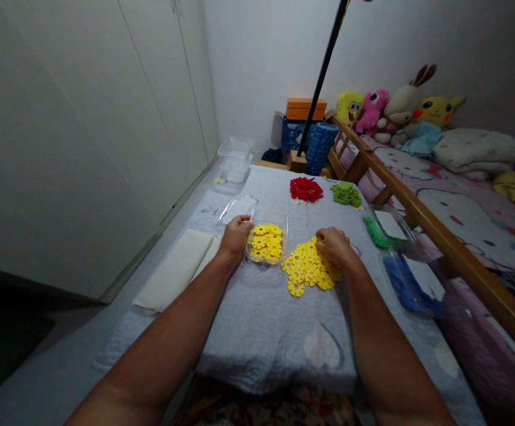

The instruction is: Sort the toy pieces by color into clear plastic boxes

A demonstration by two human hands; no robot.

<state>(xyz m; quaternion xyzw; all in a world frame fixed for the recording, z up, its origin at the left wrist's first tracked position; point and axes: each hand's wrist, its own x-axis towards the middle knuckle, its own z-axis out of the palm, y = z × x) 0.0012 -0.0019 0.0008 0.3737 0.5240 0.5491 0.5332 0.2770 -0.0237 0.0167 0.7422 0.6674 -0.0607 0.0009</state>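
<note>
The left hand (236, 232) is gripping the near-left edge of a clear container (277, 214), fingers curled over its rim and steadying it on the cloth-covered surface (261, 331). The container is holding a layer of yellow pieces (266, 241), flat and flower-shaped. Just right of it, a loose yellow pile (307, 272) is lying on the surface, and the right hand (334, 244) is resting knuckles-up on that pile's far edge, fingers bent down into it. Whether it is pinching any pieces cannot be told, as the fingertips are hidden. In my judgement the step in hand is the transfer of yellow pieces from pile to container, with most of the pile yet to go. The next move is calling for a firm pinch on a few pieces and a short carry left over the rim, while the left hand is keeping the container from sliding. Farther off, a red pile (305, 189) and a green pile (346, 194) are sitting apart. A loose lid (236, 209) is lying beyond the left hand, and blue pieces (405, 287) are lying at the right.
</note>
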